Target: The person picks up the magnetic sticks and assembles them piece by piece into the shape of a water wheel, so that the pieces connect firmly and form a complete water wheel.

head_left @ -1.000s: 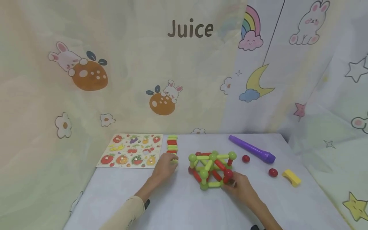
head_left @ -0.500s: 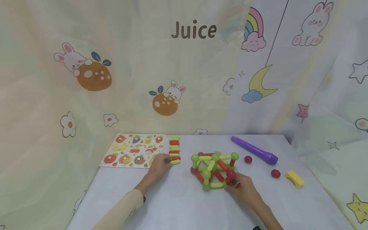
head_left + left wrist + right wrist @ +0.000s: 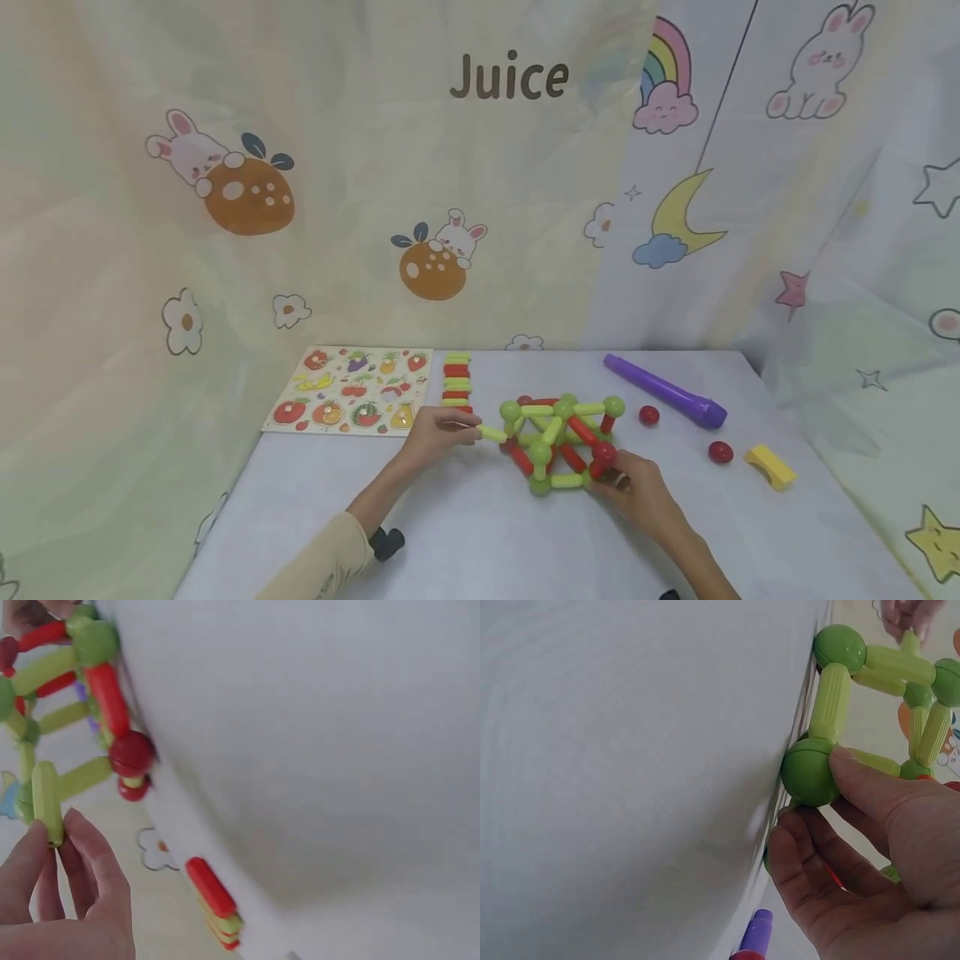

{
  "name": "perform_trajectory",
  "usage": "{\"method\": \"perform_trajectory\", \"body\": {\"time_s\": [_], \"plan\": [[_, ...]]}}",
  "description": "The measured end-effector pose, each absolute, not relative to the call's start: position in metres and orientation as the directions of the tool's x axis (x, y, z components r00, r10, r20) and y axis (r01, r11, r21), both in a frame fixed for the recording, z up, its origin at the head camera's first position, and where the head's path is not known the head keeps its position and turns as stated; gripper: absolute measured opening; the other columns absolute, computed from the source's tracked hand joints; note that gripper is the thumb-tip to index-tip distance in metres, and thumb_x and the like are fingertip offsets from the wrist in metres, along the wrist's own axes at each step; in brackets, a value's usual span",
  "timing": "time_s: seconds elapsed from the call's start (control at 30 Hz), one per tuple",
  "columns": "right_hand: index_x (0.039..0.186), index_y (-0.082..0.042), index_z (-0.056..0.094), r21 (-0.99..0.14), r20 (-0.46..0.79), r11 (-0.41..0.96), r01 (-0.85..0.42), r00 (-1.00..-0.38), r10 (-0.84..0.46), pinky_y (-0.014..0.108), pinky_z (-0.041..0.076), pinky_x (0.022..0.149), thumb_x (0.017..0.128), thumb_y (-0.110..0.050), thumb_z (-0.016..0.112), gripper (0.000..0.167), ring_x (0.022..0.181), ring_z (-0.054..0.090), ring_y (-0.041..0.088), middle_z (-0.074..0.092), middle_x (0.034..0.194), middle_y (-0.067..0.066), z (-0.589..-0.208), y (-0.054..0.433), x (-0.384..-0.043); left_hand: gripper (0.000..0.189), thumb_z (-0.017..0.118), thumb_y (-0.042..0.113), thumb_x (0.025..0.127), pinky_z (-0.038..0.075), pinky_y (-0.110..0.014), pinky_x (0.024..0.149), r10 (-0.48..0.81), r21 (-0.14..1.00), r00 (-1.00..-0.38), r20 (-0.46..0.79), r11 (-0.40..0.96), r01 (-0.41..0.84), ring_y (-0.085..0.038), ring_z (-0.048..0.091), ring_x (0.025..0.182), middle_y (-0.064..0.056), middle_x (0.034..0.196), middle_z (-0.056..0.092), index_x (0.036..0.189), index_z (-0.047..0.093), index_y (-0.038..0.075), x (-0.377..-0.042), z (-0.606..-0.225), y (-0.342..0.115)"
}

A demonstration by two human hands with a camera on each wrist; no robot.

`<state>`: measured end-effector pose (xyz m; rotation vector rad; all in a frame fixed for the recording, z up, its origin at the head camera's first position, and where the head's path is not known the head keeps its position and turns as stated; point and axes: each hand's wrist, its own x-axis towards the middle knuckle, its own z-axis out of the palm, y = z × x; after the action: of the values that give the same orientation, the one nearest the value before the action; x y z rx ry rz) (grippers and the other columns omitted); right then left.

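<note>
My left hand (image 3: 435,440) pinches a yellow-green rod (image 3: 492,433) between thumb and fingertips, its free end pointing at the left side of a ball-and-rod structure (image 3: 540,452). In the left wrist view that rod (image 3: 46,802) overlaps the structure; whether they touch I cannot tell. Red and green balls joined by red and yellow-green rods make up the structure, which rests on the table. At its near right corner my right hand (image 3: 637,496) holds it. The right wrist view has the thumb and fingers around a green ball (image 3: 810,771) there.
Behind my left hand lies a row of red and yellow-green rods (image 3: 457,383), beside a fruit puzzle board (image 3: 348,392). To the right are a purple toy microphone (image 3: 663,390), two red balls (image 3: 721,452) and a yellow arch block (image 3: 770,467). A printed curtain (image 3: 337,275) hangs behind.
My left hand has taken the nearest yellow-green rod from the row and carried it right, to the structure's left side. My right hand keeps its hold on the near right corner.
</note>
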<state>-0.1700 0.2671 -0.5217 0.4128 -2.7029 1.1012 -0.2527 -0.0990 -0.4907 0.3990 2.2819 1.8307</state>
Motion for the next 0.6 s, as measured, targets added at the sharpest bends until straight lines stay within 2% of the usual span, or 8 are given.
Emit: {"method": "perform_trajectory", "body": {"time_s": [0.2,0.47,0.6], "plan": [[0.096,-0.011,0.074,-0.643,0.306,0.680,-0.352,-0.932,-0.193,0.025,0.060,0.066,0.080,-0.002,0.092,0.025,0.077,0.068,0.009,0.075,0.087,-0.003,-0.521,0.269,-0.170,0.024,0.083,0.010,0.095,0.063,-0.035,0.093,0.366,0.986,-0.931,0.006,0.150,0.065,-0.022,0.079,0.096,-0.009,0.112,0.081,0.117,0.081,0.000,-0.248,-0.477,-0.080],[0.097,-0.009,0.075,-0.660,0.270,0.676,-0.326,-0.944,-0.191,0.025,0.060,0.067,0.083,-0.003,0.090,0.022,0.079,0.068,0.011,0.075,0.088,-0.003,-0.520,0.270,-0.168,0.027,0.086,0.017,0.094,0.061,-0.028,0.088,0.342,0.992,-0.937,-0.074,0.121,-0.034,-0.018,0.077,0.096,-0.007,0.105,0.081,0.113,0.072,0.003,-0.247,-0.472,-0.059],[0.099,-0.010,0.075,-0.673,0.233,0.678,-0.294,-0.955,-0.183,0.025,0.060,0.068,0.083,-0.004,0.090,0.022,0.079,0.068,0.010,0.075,0.090,-0.004,-0.519,0.269,-0.168,0.035,0.086,0.022,0.094,0.060,-0.037,0.095,0.326,0.988,-0.936,-0.136,0.117,-0.103,-0.023,0.077,0.100,-0.008,0.106,0.082,0.115,0.064,0.005,-0.245,-0.471,-0.053]]}}
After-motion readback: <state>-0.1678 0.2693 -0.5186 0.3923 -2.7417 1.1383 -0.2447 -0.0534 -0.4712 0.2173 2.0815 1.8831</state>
